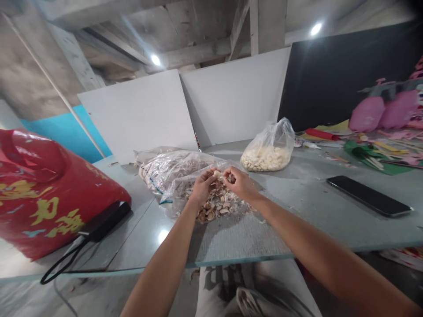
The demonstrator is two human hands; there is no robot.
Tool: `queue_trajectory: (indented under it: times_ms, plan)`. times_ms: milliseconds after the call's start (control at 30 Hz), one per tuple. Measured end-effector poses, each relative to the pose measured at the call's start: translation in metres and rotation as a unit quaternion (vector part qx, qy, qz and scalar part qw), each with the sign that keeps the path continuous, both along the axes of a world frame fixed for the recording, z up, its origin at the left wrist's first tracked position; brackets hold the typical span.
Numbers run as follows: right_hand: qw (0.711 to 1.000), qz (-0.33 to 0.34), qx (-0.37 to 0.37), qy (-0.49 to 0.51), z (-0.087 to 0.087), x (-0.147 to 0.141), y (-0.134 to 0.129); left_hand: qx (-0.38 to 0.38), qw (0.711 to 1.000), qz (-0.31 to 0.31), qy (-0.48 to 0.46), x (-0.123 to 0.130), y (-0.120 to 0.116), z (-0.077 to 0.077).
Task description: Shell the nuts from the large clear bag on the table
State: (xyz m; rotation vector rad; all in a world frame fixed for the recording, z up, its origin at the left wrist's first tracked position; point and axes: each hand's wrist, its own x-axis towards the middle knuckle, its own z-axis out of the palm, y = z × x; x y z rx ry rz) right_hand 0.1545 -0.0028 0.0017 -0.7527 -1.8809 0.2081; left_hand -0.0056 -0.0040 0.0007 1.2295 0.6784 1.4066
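Observation:
A pale garlic clove (217, 175) is pinched between the fingertips of both hands. My left hand (204, 186) is closed on its left side. From the right, my right hand (242, 182) meets it with thumb and fingers curled together. Below the hands lies a pile of brownish garlic skins and cloves (211, 212), spilling from the mouth of a large clear plastic bag (172, 169). Behind my right hand stands a tied-up clear bag of peeled cloves (267, 154).
A red bag (53, 189) with yellow writing stands at the left, a black power bank (110, 220) with a cable beside it. On the right of the grey table (238, 242) lie a black phone (368, 195) and craft scraps. White boards (234, 97) lean behind.

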Motion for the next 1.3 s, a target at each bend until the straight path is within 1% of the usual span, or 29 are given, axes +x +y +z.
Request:
queue_trajectory:
  times_ms: [133,267,333,433,567,700,800,933,1133,1200,1300]
  plan:
    - [1.000,0.009,0.000,-0.006,0.0000,-0.0010,-0.0013,0.004,1.000,0.010,-0.027,0.0012,0.0018,-0.0010]
    - [1.000,0.011,0.007,-0.003,-0.0011,0.0002,0.0002,0.016,0.995,0.056,-0.086,-0.0012,0.0052,-0.0019]
    - [1.000,0.003,0.005,-0.009,-0.0011,0.0015,0.0015,0.008,0.994,0.066,-0.092,-0.0026,0.0060,-0.0017]
    - [1.000,-0.008,-0.009,-0.029,-0.0001,0.0025,0.0029,-0.006,0.995,0.061,-0.082,-0.0024,0.0058,-0.0014]
    - [0.999,0.023,-0.030,-0.009,0.0008,0.0013,0.0027,-0.009,0.997,0.049,-0.055,0.0002,0.0046,-0.0016]
    - [0.990,0.076,-0.117,0.037,-0.0001,-0.0007,0.0002,-0.017,0.998,0.053,-0.025,0.0015,0.0032,-0.0010]
    - [0.982,0.097,-0.151,0.056,-0.0008,-0.0009,-0.0007,-0.020,0.998,0.056,-0.005,0.0012,0.0027,-0.0012]
    - [0.982,0.085,-0.148,0.076,0.0000,-0.0003,-0.0001,-0.024,0.999,0.031,0.015,0.0001,0.0036,-0.0039]
    - [0.990,0.063,-0.106,0.072,0.0044,0.0004,-0.0030,-0.014,0.999,0.016,0.024,-0.0009,0.0063,-0.0077]
    - [0.989,0.065,-0.114,0.068,0.0062,0.0013,-0.0048,-0.007,0.999,0.019,0.026,-0.0016,0.0076,-0.0084]
    - [0.985,0.088,-0.132,0.061,0.0082,0.0033,-0.0056,-0.001,0.999,0.028,0.037,-0.0029,0.0093,-0.0096]
